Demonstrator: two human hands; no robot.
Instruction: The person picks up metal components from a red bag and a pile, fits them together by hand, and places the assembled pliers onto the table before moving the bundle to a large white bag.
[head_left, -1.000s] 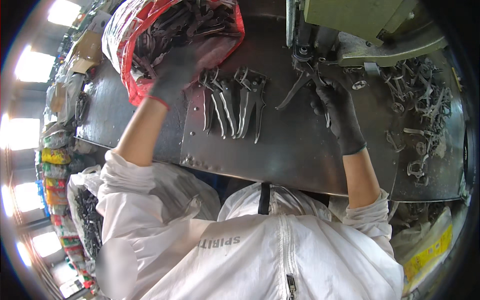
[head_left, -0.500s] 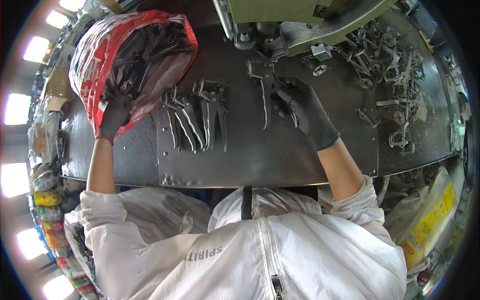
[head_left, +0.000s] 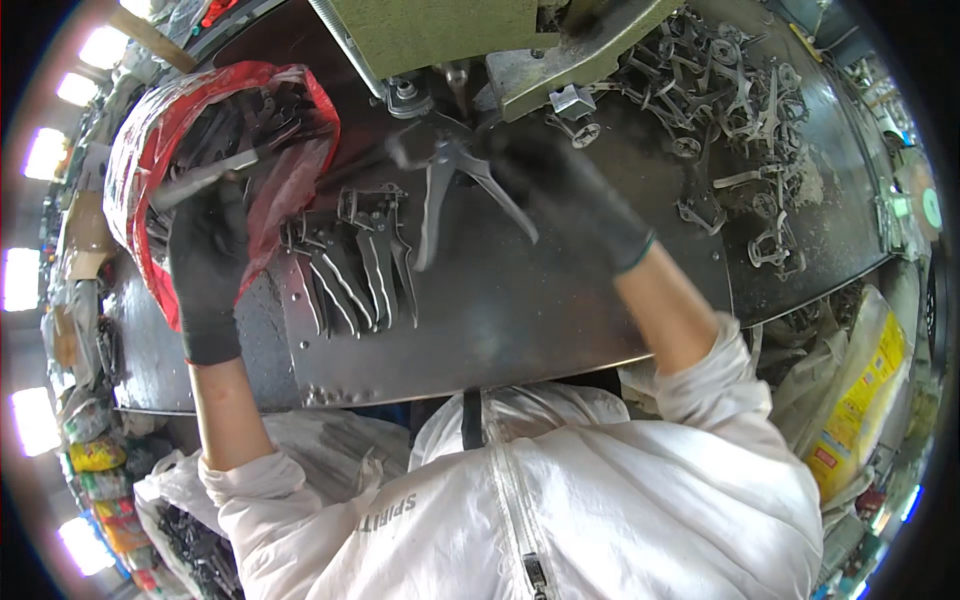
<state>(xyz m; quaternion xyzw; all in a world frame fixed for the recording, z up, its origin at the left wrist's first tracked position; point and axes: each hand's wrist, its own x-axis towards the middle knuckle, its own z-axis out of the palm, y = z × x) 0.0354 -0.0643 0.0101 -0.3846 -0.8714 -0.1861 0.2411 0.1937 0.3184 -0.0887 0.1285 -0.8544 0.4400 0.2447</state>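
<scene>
My left hand (head_left: 207, 265), in a dark glove, is closed on a long grey metal handle piece (head_left: 222, 173) at the mouth of a red and white plastic bag (head_left: 120, 190). Many similar dark metal pieces lie inside the bag. Under the green machine, a plier-like hand tool (head_left: 437, 195) lies with its two handles spread toward me. My gloved right hand (head_left: 555, 180) is just right of the tool's head; motion blurs its fingers, so their grip cannot be made out. Several more plier-like tools (head_left: 360, 260) lie side by side between the bag and that tool.
The green machine (head_left: 440, 40) overhangs the far middle of the dark metal table (head_left: 500, 320). A heap of loose metal frames (head_left: 740, 90) covers the table's right side. A small metal block (head_left: 572, 101) sits on the machine's edge. A yellow-and-white sack (head_left: 860, 400) stands at lower right.
My left hand has come up out of the bag's contents with a handle piece. The tool by my right hand now has its handles spread wider. My view has shifted.
</scene>
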